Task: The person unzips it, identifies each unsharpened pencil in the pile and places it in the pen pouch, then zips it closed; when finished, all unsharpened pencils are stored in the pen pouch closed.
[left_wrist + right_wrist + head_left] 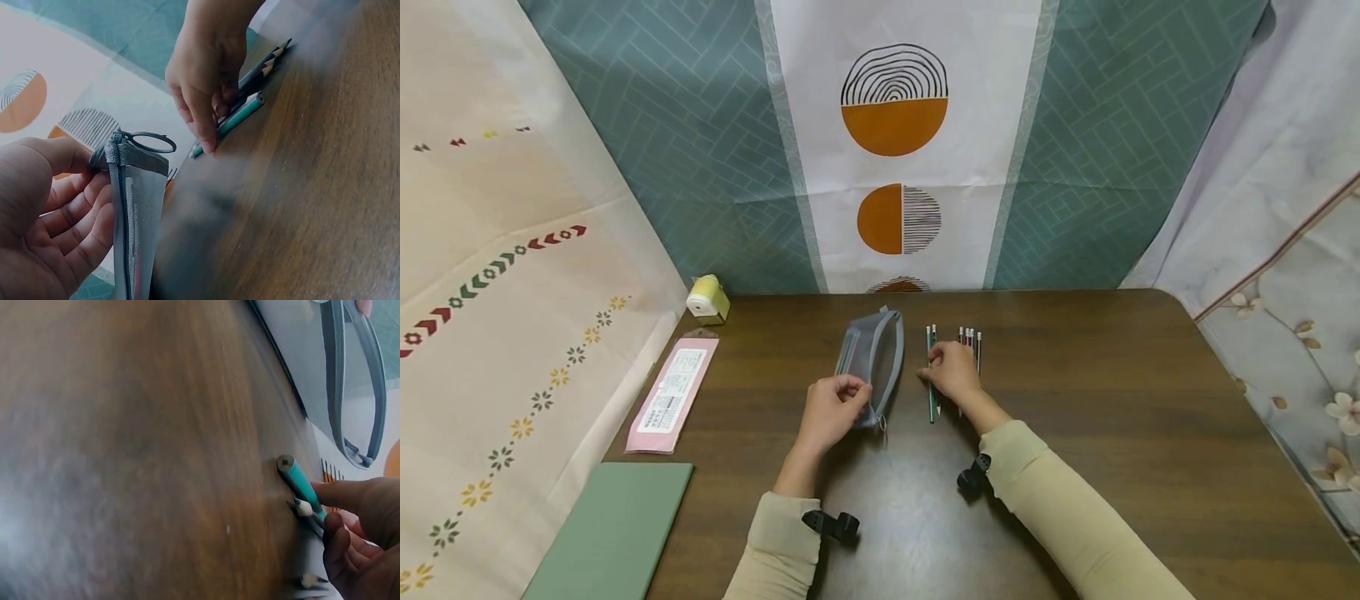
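Observation:
My left hand (833, 408) holds a grey mesh pencil case (859, 354) by its near end, between thumb and fingers. The case's zip side gapes toward the right, and a ring pull (153, 142) hangs from the zip end. Some pencils show through the mesh. Just right of the case, my right hand (955, 372) pinches a green pencil (302, 480) lying on the table. A sharpened pencil (304, 508) lies right against it, under the same fingers. Several more pencils (970, 335) lie just to the right, partly hidden beneath the right hand.
On the brown table (1075, 400), a pink packet (651, 437) with a white label lies at left. Behind it stands a small yellow-and-white object (707, 298). A flat green board or book (613, 525) lies at the near left. Patterned cloth hangs around the table.

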Demonstrator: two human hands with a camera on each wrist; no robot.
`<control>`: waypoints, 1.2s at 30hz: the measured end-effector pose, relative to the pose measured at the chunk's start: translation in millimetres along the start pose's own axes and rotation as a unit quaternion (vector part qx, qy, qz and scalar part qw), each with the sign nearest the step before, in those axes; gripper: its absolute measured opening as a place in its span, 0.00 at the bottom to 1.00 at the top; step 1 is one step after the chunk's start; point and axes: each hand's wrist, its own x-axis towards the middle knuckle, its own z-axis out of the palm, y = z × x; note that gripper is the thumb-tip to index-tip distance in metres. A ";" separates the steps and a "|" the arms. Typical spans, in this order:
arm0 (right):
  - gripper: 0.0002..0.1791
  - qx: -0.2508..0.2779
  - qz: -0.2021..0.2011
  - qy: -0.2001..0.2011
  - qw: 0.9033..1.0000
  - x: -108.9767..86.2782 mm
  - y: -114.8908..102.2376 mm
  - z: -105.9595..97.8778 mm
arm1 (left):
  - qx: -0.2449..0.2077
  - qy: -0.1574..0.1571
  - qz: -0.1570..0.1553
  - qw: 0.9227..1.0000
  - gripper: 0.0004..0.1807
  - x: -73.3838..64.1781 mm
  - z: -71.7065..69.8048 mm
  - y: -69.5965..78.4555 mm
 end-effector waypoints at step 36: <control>0.13 0.127 0.069 -0.105 0.984 3.2 6.8 -23.2 | 0.000 0.007 -0.003 1.000 0.06 3.0 0.1 -4.3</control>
